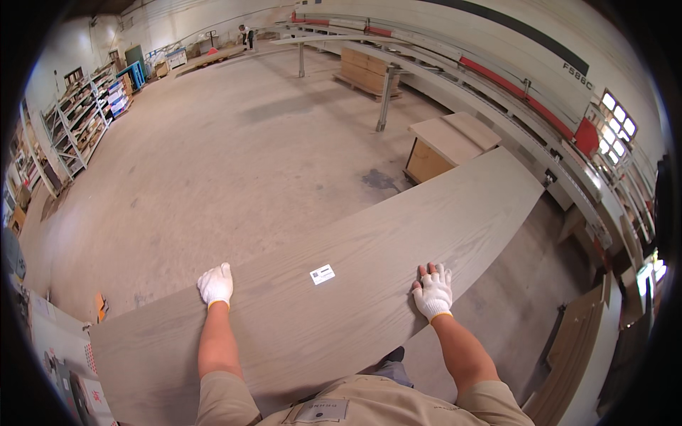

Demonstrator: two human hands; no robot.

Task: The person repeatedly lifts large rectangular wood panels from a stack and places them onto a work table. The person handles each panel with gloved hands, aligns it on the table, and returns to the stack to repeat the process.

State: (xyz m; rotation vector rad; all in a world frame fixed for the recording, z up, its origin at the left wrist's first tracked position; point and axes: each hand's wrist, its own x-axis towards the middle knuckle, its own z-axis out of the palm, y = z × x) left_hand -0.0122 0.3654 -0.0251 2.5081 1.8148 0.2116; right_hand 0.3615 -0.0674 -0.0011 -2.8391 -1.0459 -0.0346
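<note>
A long grey-brown wood-grain panel (pixel 369 241) stretches from the lower left to the upper right in front of my body. A white label (pixel 322 275) lies on its upper face, between my hands. My left hand (pixel 216 285), in a white knit glove, is closed over the panel's far edge, with its fingertips hidden past that edge. My right hand (pixel 433 290), gloved in white with some fingertips bare, rests on the panel close to the near edge. Its fingers stretch out across the surface and hold nothing else.
A long white machine (pixel 497 50) with a red strip runs along the right. Near the panel's far end stands a stack of boards (pixel 447 145). Wooden pallet stacks (pixel 371 69) sit beyond it. Shelving (pixel 78 121) lines the left wall, and a person (pixel 246 37) is far off.
</note>
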